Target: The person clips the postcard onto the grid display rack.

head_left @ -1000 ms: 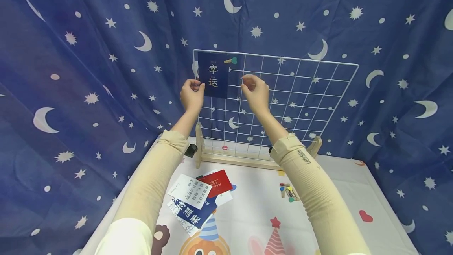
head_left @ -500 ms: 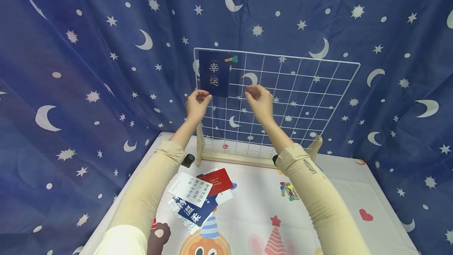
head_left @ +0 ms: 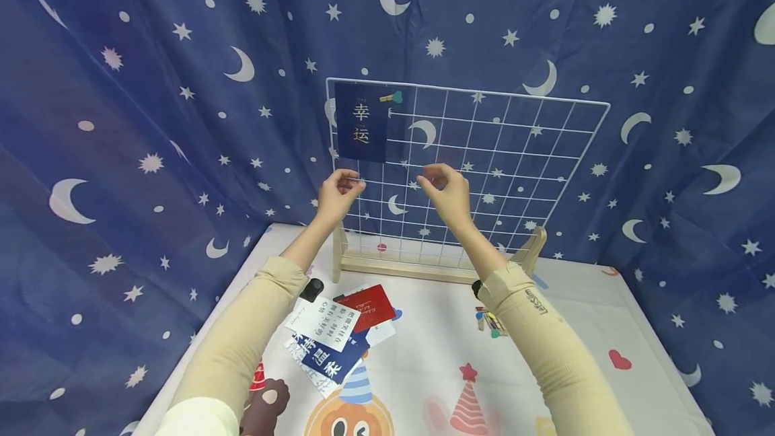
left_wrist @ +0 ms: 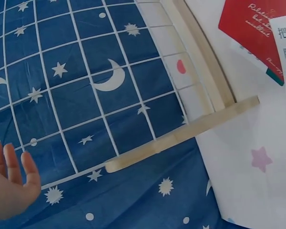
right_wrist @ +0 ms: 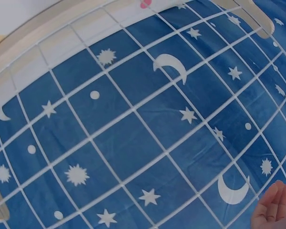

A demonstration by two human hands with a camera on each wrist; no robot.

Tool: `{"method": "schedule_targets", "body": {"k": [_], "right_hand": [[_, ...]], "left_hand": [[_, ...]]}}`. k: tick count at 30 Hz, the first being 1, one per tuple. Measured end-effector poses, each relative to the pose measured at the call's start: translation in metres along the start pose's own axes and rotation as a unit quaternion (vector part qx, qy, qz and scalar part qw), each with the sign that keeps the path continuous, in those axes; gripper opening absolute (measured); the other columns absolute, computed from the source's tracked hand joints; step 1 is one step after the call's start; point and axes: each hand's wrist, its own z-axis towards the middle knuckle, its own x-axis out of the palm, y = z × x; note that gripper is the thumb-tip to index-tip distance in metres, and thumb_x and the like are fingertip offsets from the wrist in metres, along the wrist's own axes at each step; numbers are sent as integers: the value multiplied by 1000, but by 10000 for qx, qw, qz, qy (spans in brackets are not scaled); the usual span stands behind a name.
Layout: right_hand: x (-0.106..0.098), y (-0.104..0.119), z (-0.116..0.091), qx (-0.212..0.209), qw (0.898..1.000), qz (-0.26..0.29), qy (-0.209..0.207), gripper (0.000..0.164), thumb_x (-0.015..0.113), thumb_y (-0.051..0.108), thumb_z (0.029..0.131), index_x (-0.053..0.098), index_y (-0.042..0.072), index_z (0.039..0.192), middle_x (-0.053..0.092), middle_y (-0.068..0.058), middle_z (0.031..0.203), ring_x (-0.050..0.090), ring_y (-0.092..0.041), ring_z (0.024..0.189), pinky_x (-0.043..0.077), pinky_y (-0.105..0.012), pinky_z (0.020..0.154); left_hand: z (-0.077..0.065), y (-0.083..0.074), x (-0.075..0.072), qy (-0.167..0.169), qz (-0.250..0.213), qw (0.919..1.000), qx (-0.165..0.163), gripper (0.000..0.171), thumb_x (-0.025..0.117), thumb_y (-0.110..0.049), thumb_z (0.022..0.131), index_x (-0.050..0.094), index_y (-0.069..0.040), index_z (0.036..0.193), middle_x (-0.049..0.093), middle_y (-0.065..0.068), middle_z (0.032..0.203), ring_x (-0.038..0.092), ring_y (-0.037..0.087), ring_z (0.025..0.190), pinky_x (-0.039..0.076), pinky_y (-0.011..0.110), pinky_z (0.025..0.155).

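Observation:
A dark blue card [head_left: 371, 143] with gold characters hangs at the top left corner of the white wire grid [head_left: 460, 173]. A wooden clothespin with a teal heart [head_left: 396, 97] fastens its upper right corner. Below the card, my left hand [head_left: 339, 195] has loosely bent fingers and holds nothing. My right hand [head_left: 449, 195] is in front of the grid, right of the card and lower, also with nothing in it. The left wrist view shows the left hand [left_wrist: 12, 183] by the grid's side edge; the right hand [right_wrist: 275, 205] appears at the lower right of its wrist view.
The grid stands in a wooden base [head_left: 406, 270]. On the table lie a red card [head_left: 371, 305], a white card [head_left: 323, 323] and a blue card [head_left: 329, 355], overlapping. Several small clothespins [head_left: 489, 323] lie right of centre, partly behind my right sleeve. A starry blue curtain [head_left: 181, 221] hangs behind.
Both hands have moved down from the card's level, away from the card. The left hand was at the card's left edge and is now below it. The card stays hanging by the clothespin.

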Motion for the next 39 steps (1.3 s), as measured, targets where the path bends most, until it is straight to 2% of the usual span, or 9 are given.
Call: {"method": "schedule_targets", "body": {"k": [2, 4, 10, 14, 18, 22, 28, 36, 39], "right_hand": [[0, -3, -4, 13, 10000, 15, 31, 29, 66, 11, 86, 62, -5, 109, 67, -22, 101, 64, -33, 85, 54, -38, 79], [-1, -6, -7, 41, 10000, -2, 24, 29, 67, 11, 86, 62, -5, 109, 67, -23, 102, 64, -34, 85, 54, -39, 79], [-6, -13, -19, 186, 9998, -85, 64, 28, 68, 9, 85, 63, -5, 109, 66, -23, 105, 63, -33, 83, 43, -15, 63], [-9, -18, -25, 311, 9994, -66, 164, 29, 67, 9, 86, 62, -5, 110, 66, -24, 107, 62, -34, 83, 40, -10, 60], [-10, -25, -30, 430, 9987, -112, 239, 30, 66, 9, 86, 61, -5, 112, 64, -25, 109, 62, -34, 86, 51, -23, 72], [-13, -32, -36, 481, 9983, -160, 298, 30, 66, 9, 86, 61, -5, 112, 64, -25, 110, 63, -34, 90, 54, -41, 80], [-19, -43, -47, 475, 9982, -149, 330, 31, 67, 9, 85, 61, -5, 113, 64, -25, 109, 63, -35, 91, 54, -42, 80], [-26, -57, -59, 638, 9962, -280, 515, 32, 67, 9, 86, 60, -5, 114, 64, -24, 110, 63, -35, 92, 56, -42, 82], [-28, -61, -64, 757, 9950, -400, 518, 31, 68, 9, 85, 61, -4, 113, 65, -23, 110, 63, -33, 91, 56, -33, 79]], "left_hand": [[-2, 4, -1, 221, 8, 9998, 29, 32, 66, -13, 87, 58, 2, 114, 64, 21, 101, 53, 9, 72, 43, 15, 66], [-4, 9, -2, 416, 46, 9991, 53, 33, 66, -12, 87, 57, 3, 116, 63, 22, 102, 56, 14, 76, 44, 15, 68], [-10, 20, -5, 718, 91, 9973, 98, 34, 64, -10, 88, 56, 5, 117, 61, 23, 106, 59, 27, 90, 47, 21, 76], [-15, 26, -7, 907, 134, 9958, -4, 35, 64, -12, 89, 56, 3, 119, 61, 24, 109, 59, 31, 95, 49, 29, 82], [-20, 34, -7, 1060, 291, 9939, 66, 37, 64, -15, 89, 56, 2, 120, 62, 23, 109, 61, 34, 97, 52, 37, 85], [-25, 39, -7, 1236, 322, 9917, 177, 38, 65, -16, 89, 56, 2, 121, 61, 24, 113, 61, 36, 101, 51, 42, 88], [-33, 45, -6, 1512, 363, 9875, 261, 42, 66, -17, 88, 54, 2, 124, 57, 26, 120, 58, 37, 105, 49, 44, 92], [-40, 54, -8, 1717, 357, 9845, 42, 46, 67, -16, 87, 52, 1, 127, 56, 24, 123, 56, 37, 108, 47, 45, 96], [-42, 59, -9, 1782, 352, 9834, 37, 48, 67, -16, 87, 51, 2, 128, 56, 24, 122, 56, 38, 108, 47, 46, 96]]}}
